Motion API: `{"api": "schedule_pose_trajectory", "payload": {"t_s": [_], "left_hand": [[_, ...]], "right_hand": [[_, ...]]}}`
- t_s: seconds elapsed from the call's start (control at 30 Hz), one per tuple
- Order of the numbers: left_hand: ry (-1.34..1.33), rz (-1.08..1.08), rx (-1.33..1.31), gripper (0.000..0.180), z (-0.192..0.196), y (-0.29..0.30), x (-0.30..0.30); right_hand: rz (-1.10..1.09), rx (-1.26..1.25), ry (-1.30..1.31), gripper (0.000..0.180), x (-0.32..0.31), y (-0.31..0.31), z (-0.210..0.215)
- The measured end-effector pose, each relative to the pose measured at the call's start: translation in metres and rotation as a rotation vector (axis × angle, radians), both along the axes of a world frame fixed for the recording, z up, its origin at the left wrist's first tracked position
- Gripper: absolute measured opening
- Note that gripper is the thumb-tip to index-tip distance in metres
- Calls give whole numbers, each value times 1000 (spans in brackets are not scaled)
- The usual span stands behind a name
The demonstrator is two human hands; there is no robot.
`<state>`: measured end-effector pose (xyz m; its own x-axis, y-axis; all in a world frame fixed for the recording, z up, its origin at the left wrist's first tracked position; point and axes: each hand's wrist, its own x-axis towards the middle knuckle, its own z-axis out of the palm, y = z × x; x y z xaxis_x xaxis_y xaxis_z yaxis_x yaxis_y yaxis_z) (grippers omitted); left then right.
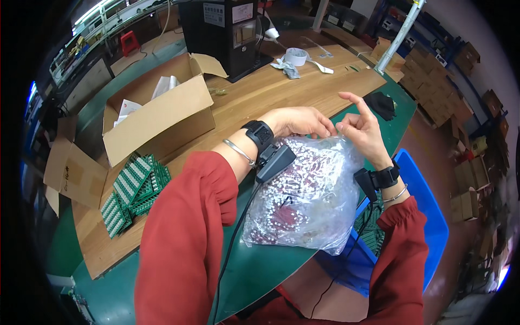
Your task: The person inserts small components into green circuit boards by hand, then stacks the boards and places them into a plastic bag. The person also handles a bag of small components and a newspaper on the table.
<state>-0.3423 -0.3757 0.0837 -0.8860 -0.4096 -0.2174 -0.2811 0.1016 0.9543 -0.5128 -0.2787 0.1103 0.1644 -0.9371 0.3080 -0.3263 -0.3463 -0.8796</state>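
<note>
A clear plastic bag (309, 200) full of small white and dark red pieces stands on the green tabletop in front of me. Its top edge is gathered between my hands. My left hand (303, 120) reaches over from the left with bent fingers closed on that edge. Close beside it, my right hand (364, 130) pinches the bag's top right corner, thumb against curled fingers, while the index finger points up and away. The exact grip of the fingertips is partly hidden by the hands themselves.
An open cardboard box (162, 122) stands at the left, near stacked green-and-white circuit boards (135, 187). A blue bin (428, 227) with green boards is at the right. A tape roll (296, 56), a black glove (381, 105) and a black machine (222, 38) sit farther back.
</note>
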Motion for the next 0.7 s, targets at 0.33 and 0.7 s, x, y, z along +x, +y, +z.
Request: {"api": "schedule_pose_trajectory", "payload": {"t_s": [0.33,0.7], "left_hand": [[-6,77,130,14,45,42,5],[197,-332,-180,21,119,106,59]], "right_hand": [[-245,-293,126,29,7,-9,19],[94,-966,154,23,33,73,82]]}}
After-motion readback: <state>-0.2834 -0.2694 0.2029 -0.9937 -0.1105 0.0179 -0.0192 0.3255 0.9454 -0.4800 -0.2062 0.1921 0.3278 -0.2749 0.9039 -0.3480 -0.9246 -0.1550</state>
